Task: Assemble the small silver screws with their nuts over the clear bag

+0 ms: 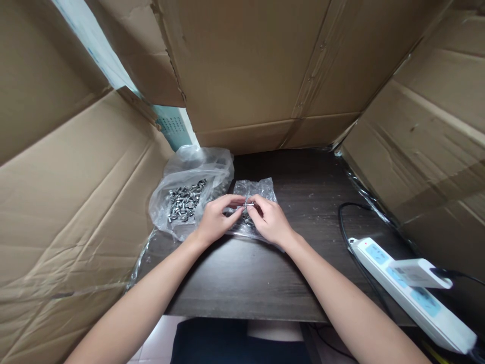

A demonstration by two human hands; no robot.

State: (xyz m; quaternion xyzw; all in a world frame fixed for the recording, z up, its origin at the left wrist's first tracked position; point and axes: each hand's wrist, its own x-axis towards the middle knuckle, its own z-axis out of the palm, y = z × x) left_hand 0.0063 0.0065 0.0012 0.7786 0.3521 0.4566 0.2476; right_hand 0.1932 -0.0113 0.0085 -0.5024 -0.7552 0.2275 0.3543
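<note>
Both hands meet at the middle of the dark table, above a small clear plastic bag (265, 187) with metal pieces partly showing in it. My left hand (220, 216) pinches a small metal piece (248, 205) between thumb and fingers. My right hand (270, 216) has its thumb and fingers closed on the same small piece from the other side. Its exact shape is too small to tell. Left of my left hand lies a larger open plastic bag (159, 199) holding many shiny metal screws or bolts (187, 199).
Cardboard walls (246, 76) enclose the dark table (242, 283) at the back and both sides. A white power strip (409, 298) with a plugged-in white adapter (417, 273) and a black cable (343, 227) lies at the right. Printed paper (174, 126) shows at the back left.
</note>
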